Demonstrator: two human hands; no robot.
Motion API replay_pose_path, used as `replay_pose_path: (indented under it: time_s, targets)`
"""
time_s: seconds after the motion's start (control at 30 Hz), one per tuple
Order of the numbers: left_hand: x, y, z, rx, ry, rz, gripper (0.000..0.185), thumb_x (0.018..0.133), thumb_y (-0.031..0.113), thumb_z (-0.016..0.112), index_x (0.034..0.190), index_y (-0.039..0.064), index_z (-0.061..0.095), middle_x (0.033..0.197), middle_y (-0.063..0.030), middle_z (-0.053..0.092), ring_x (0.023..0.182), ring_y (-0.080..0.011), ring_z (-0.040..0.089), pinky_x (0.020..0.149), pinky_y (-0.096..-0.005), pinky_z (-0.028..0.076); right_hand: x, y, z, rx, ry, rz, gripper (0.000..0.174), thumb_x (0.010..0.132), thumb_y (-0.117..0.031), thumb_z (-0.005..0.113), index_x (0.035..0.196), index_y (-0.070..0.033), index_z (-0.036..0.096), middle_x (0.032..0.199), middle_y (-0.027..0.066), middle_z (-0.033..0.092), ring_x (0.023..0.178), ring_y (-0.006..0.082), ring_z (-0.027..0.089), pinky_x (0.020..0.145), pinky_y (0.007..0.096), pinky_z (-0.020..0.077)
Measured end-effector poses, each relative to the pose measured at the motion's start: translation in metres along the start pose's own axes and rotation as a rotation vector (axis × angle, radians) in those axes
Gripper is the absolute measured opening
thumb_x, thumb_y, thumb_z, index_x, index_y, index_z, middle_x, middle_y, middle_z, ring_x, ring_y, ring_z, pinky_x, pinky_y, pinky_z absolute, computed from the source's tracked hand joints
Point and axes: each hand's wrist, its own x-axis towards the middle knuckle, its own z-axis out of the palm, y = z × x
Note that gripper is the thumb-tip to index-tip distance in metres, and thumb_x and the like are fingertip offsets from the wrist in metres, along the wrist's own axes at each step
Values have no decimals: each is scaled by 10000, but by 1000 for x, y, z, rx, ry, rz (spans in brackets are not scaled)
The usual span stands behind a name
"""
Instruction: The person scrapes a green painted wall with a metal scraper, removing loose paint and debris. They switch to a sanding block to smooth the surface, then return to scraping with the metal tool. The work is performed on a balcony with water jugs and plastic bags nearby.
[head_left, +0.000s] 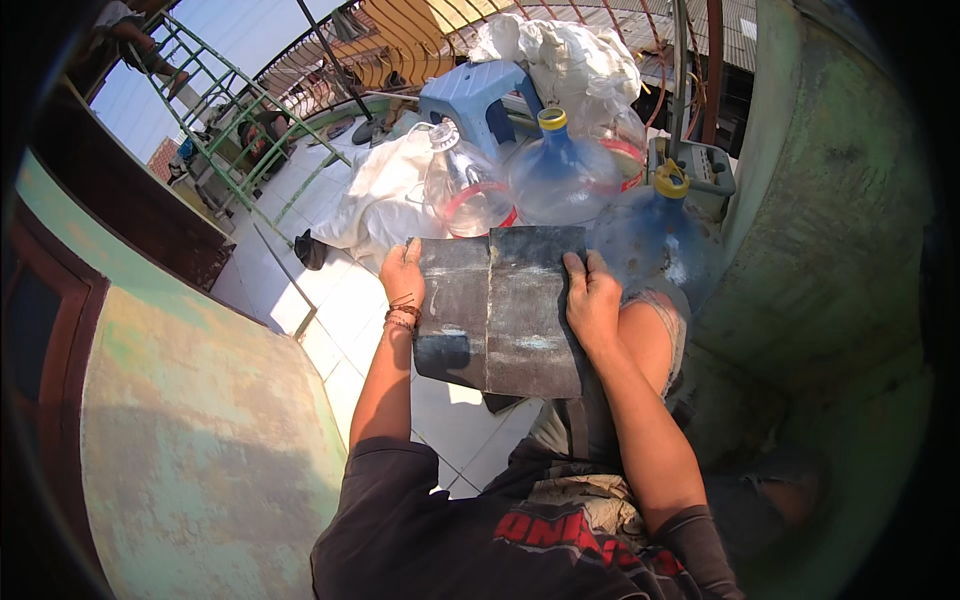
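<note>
A worn dark sheet, seemingly sandpaper (529, 315), is spread before me with a pale crease down its middle and whitish scuffs. My left hand (403, 274) grips its left edge, thumb up, with beaded bracelets at the wrist. At the upper right edge, my right hand (592, 296) holds the sheet with fingers over its face. Just beyond are a clear plastic water jug (469, 184), a bluish jug with a yellow neck ring (566, 169) and another blue jug (660, 240) near my bare knee. Part of a dark piece shows below the sheet.
A blue plastic stool (476, 94) and white sacks (390, 191) stand beyond the jugs. At the upper left, a green metal scaffold frame (225, 127) rises near another person's leg (154, 60). A second person crouches behind it. Painted walls (202, 420) flank the tiled floor; a railing curves behind.
</note>
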Motion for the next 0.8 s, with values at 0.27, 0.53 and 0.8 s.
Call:
replay_pose_path:
  time_s: [0.27,0.53,0.8]
  targets:
    - [41,-103,-55,365,239,-394,466,961,397,570,903,-61,629,883,-274,668,838,-432,645,760,-469,495,19,11,-24,61,283,135,281,1008,-241,533,924,25,567,778,150,623,688,222,542,693,342,457]
    - [-20,-186,-64,405,86,-792,765,899,500,623,1345,-82,402,1267,-335,531,1179,-409,559,958,-495,479,24,19,-18,455,169,255,334,1020,-292,522,927,23,583,805,69,616,750,122,510,724,292,438]
    - [-73,111,1,-597,-137,-72,279,954,241,649,982,-37,644,793,-62,657,708,-86,587,644,-231,476,42,-59,-102,860,244,224,283,1000,-302,568,1107,-42,593,1027,12,626,861,74,552,797,245,448]
